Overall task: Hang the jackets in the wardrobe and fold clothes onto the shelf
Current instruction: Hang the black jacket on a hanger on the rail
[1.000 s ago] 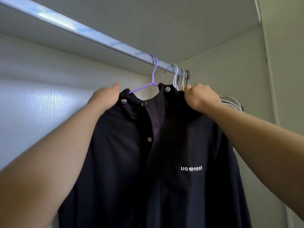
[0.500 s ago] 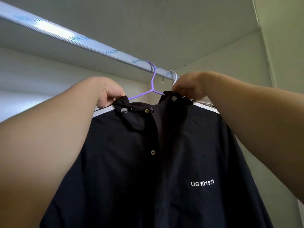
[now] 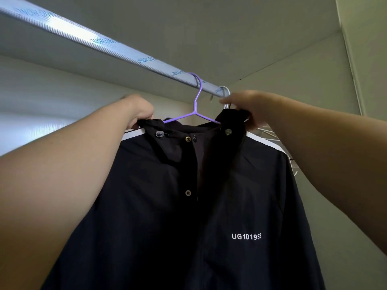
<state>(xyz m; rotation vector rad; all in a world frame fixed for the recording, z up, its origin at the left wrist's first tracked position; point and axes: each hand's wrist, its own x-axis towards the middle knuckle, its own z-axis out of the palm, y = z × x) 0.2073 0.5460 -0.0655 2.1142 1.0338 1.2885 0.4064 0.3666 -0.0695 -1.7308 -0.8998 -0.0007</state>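
Head view: at frame centre the dark jacket [image 3: 188, 206] is hung on a purple hanger [image 3: 196, 109] hooked over the rail [image 3: 125, 53]. Its collar is pinched by the left hand [image 3: 138, 111] and right hand [image 3: 249, 107]; shoulders should be evened before release.

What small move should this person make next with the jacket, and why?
Probably let go of the collar with both hands and lower them. The hanger is hooked over the rail and the jacket hangs from it. The left hand and right hand only pinch the collar on either side, so it looks set.
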